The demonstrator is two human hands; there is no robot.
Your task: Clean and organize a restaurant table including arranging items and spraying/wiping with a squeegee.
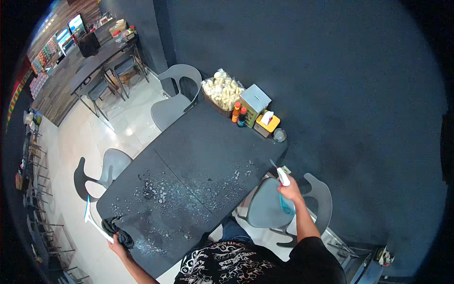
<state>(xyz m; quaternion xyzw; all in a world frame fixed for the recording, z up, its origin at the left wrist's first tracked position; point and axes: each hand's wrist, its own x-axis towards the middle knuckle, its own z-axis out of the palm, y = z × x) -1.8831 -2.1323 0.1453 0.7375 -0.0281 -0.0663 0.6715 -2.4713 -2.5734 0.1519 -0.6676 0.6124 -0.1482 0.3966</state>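
My left hand (120, 247), beyond the near left corner of the dark table (191, 131), grips the white handle of a squeegee (95, 225) with a blue edge, and a crumpled black cloth (118, 232) is bunched against the same hand. On the right, over a grey chair, my right hand (291, 190) holds a spray bottle (286, 206) with a white and red trigger head and blue-green liquid. The bottle's nozzle points toward the wall side of the table. Foamy droplets (161, 193) are spread across the middle and near part of the tabletop.
Against the wall stand a basket of bagged pale pieces (221, 90), two sauce bottles (236, 113), a metal-topped box (255, 99), a yellow-topped tissue box (267, 122) and a glass ashtray (280, 135). Grey chairs (267, 206) flank the table. Another table (99, 58) stands farther off.
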